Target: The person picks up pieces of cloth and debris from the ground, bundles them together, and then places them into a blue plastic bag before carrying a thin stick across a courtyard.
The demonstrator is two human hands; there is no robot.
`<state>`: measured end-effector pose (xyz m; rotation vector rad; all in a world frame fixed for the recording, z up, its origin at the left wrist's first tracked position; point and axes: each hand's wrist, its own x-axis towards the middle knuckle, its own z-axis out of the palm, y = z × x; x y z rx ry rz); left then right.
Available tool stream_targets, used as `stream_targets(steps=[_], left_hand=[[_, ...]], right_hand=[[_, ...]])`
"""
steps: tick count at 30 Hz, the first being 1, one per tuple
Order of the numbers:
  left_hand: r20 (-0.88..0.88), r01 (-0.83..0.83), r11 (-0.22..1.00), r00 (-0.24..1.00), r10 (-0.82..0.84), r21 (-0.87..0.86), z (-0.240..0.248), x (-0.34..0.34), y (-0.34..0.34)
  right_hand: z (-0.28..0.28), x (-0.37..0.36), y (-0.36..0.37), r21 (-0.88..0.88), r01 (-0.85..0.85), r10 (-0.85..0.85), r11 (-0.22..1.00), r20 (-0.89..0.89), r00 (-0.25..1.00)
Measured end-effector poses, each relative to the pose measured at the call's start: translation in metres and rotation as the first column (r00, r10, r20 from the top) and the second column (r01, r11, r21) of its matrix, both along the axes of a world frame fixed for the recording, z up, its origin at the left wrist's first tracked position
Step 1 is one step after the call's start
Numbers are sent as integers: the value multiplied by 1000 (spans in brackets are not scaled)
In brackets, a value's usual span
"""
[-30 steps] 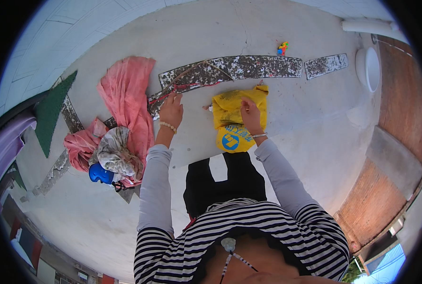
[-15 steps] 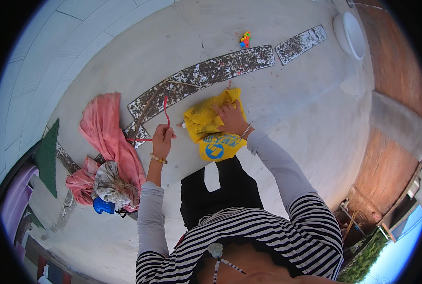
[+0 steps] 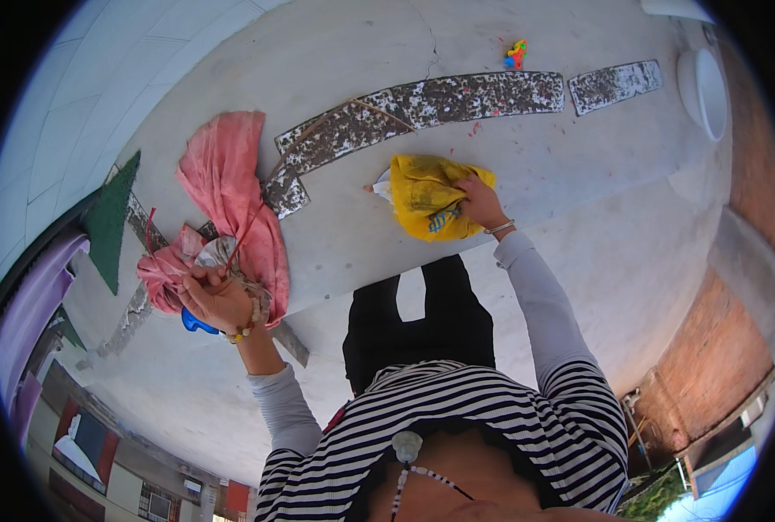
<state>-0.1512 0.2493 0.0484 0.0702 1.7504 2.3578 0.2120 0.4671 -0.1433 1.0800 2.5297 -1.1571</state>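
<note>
My left hand is out at the left, above a heap of pink cloth and a crumpled greyish plastic bag. Its fingers are closed on a thin red string, whose ends stick out on both sides. In front of me on the grey ledge, my right hand grips the right side of a stained, bunched yellow bag. Something white peeks out at the bag's left edge. A blue object is partly hidden below my left hand.
A dark, white-flecked strip runs across the ledge, with a thin stick lying over it. Farther back sit a small colourful toy-like object and a white basin at the right. A green triangular piece is at the left.
My left hand has moved left and down with the red string, from beside the yellow bag to over the pink heap. The yellow bag is more bunched, its printed flap folded up under my right hand.
</note>
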Motion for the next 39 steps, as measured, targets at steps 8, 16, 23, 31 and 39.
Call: stream_targets(steps=[8, 16, 23, 31, 39], left_hand=[[525, 306, 940, 781, -338, 151, -1, -6, -28], [588, 389, 909, 704, -397, 148, -14, 80, -27], [490, 326, 810, 665, -563, 487, 83, 64, -158], [759, -195, 956, 650, -40, 218, 50, 92, -276], [615, -220, 960, 736, 282, -176, 74, 146, -346]], right_hand=[[88, 21, 58, -817, 405, -817, 411, -132, 561], [15, -75, -8, 179, 24, -30, 984, 33, 999], [22, -112, -32, 214, -30, -30, 976, 275, 961], [31, -63, -66, -669, 288, -395, 685, -8, 919], [90, -189, -175, -720, -85, -107, 688, -217, 970]])
